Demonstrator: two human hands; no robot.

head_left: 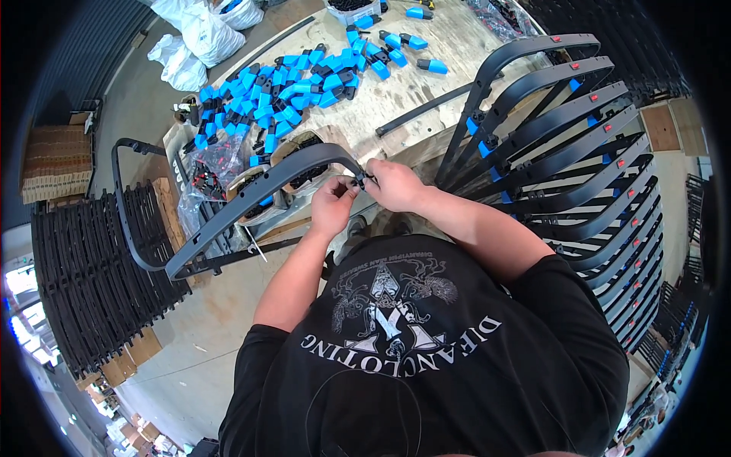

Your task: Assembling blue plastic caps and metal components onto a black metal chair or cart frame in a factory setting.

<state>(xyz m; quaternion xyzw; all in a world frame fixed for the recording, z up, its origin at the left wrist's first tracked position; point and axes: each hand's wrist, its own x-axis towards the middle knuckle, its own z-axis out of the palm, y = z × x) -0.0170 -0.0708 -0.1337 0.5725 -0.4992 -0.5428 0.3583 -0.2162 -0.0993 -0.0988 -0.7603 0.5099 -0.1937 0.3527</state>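
A black curved tubular frame lies in front of me, its bent end reaching my two hands. At that end my right hand is closed around the tube, with the thumb and fingers near its tip. Close beside it, my left hand is pinched; a small dark piece shows at its fingertips, but I cannot make out what it is. Just beyond the frame stands an open box of small black parts. A clear plastic bag of small parts sits left of the box.
Many blue-and-black plastic pieces are heaped on the wooden table. A dark bar lies near its edge. To my right hangs a row of black frames with red marks. Dark bars are stacked at left, with white sacks behind.
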